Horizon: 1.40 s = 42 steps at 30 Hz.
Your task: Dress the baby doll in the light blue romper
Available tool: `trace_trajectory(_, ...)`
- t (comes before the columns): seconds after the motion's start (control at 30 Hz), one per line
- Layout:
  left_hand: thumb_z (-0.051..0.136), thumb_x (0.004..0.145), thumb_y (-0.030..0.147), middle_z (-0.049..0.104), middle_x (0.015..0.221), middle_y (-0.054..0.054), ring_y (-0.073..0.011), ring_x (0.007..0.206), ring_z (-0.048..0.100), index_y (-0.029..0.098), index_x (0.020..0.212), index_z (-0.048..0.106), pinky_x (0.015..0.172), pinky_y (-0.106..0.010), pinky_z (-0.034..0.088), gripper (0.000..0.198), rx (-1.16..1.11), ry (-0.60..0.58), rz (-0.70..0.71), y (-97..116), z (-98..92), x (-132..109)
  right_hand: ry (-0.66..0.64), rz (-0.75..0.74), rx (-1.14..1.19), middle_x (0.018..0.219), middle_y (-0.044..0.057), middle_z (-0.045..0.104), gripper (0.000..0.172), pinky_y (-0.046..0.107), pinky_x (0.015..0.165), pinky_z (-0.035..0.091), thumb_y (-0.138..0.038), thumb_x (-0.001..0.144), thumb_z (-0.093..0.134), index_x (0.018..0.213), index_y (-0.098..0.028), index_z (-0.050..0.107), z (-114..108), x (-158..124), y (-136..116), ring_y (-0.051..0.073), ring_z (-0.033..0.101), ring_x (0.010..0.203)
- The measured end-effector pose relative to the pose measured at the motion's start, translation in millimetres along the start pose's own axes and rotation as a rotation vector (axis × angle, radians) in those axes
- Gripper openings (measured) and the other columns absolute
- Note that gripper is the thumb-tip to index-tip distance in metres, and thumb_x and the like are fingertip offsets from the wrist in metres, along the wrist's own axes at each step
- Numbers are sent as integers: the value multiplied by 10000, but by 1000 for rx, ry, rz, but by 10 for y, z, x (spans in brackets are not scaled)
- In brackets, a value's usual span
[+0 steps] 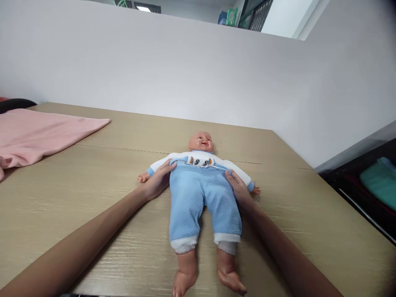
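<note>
My left hand (159, 180) and right hand (236, 186) seem pinched on the blue trousers (201, 200) of the doll (201, 142) by the table's (93, 198) near edge; an uneven tug could twist them.

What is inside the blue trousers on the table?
Inside the blue trousers are the doll's legs: bare shins and feet come out of the cuffs. Thighs and hips are hidden by fleece. Left hand and right hand grip the top edge.

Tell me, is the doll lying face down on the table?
No, the doll lies on its back on the table, with its face turned upward.
</note>
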<state>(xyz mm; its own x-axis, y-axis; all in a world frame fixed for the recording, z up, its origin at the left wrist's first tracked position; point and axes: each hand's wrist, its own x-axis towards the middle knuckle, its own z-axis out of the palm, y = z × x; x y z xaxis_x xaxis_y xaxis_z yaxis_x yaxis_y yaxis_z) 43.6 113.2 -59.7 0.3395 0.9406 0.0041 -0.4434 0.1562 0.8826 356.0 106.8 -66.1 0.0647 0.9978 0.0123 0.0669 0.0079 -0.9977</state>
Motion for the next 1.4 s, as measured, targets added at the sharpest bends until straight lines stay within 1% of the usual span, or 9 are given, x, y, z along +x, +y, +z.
trace_trajectory(0.4, 744, 961, 504, 646, 976, -7, -213, 982, 577, 233, 990, 691, 951, -320, 445, 278, 259, 230, 272, -98, -63, 7, 250, -178, -130, 1132, 95, 713, 431, 521, 1090, 525, -540, 812, 809, 1083, -246, 649, -70, -48, 120, 296, 678, 1121)
trace_trajectory(0.57, 747, 945, 568, 623, 927, -17, -227, 944, 557, 229, 954, 675, 924, -342, 441, 347, 297, 224, 335, -20, -23, -16, 368, -359, -270, 1111, 75, 674, 278, 474, 963, 564, -468, 945, 718, 1104, -263, 617, -44, -200, -124, 252, 659, 990)
trace_trajectory(0.7, 750, 931, 630, 600, 887, -12, -209, 864, 514, 213, 944, 683, 805, -319, 407, 423, 333, 167, 253, -2, 2, -8, 154, -486, -409, 1075, 75, 706, 183, 449, 886, 581, -439, 997, 664, 1064, -270, 645, 243, -79, -667, 273, 717, 959)
trace_trajectory(0.87, 719, 975, 604, 634, 947, -26, -218, 918, 541, 212, 981, 701, 850, -325, 417, 392, 381, 155, 283, -27, -29, 2, -239, -641, -567, 1090, 85, 770, 164, 420, 913, 579, -381, 1038, 604, 1042, -246, 696, 890, 531, -1299, 276, 729, 1031)
trace_trajectory(0.97, 690, 997, 603, 619, 934, -23, -211, 884, 526, 222, 993, 689, 818, -321, 419, 381, 417, 200, 311, -38, -22, -22, -646, -594, -791, 1115, 79, 808, 183, 423, 951, 568, -318, 1029, 616, 1109, -230, 755, 1331, 970, -1315, 268, 737, 1054)
trace_trajectory(1.07, 678, 1023, 557, 640, 950, -29, -221, 914, 551, 235, 1001, 693, 839, -333, 430, 322, 464, 220, 337, -45, -6, -57, -1069, -662, -1020, 1242, 107, 796, 316, 402, 997, 548, -149, 849, 784, 1158, -217, 780, 1703, 1243, -1122, 294, 718, 1175)
trace_trajectory(1.13, 680, 1025, 545, 667, 969, -40, -236, 936, 577, 245, 1015, 706, 861, -354, 444, 301, 484, 226, 347, -54, 0, -72, -1117, -666, -1075, 1205, 107, 803, 390, 370, 911, 553, -113, 798, 817, 1172, -219, 782, 1862, 1286, -982, 293, 736, 1104)
trace_trajectory(1.27, 660, 1044, 517, 702, 982, -63, -253, 940, 613, 257, 1027, 729, 845, -387, 465, 269, 496, 233, 371, -86, -3, -82, -952, -655, -1116, 1169, 141, 772, 314, 361, 794, 513, -176, 912, 703, 1224, -198, 738, 1922, 1150, -847, 296, 730, 995)
trace_trajectory(1.4, 667, 1058, 402, 712, 937, -62, -243, 881, 634, 279, 1039, 757, 797, -392, 477, 154, 616, 202, 491, -107, -5, -119, -756, -577, -787, 1180, 81, 720, 428, 352, 886, 498, -79, 819, 563, 1206, -219, 682, 1768, 1079, -852, 251, 677, 1034)
